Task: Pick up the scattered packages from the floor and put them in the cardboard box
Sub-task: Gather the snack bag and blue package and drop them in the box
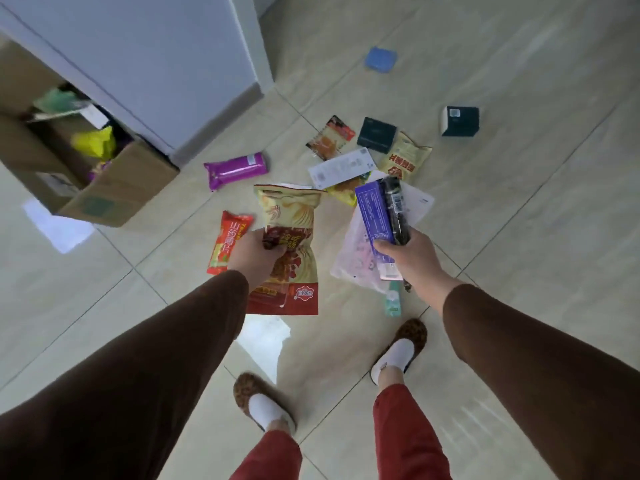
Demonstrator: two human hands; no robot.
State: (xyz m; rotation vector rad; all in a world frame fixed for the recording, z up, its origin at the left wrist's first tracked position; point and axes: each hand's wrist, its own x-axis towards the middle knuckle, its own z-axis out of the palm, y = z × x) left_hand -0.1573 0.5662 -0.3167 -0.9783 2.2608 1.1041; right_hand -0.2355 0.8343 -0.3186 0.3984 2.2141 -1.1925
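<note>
Two hands [254,252] [407,254] grip packages; perhaps nine litter the floor [519,202].

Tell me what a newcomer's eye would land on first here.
First, the two hands mid-frame: the left hand grips a big red-and-cream snack bag, and the right hand holds a blue box with a dark packet. Beyond them, packages lie scattered on the floor, a purple packet brightest among them. At far left, the open cardboard box already holds some items.
</note>
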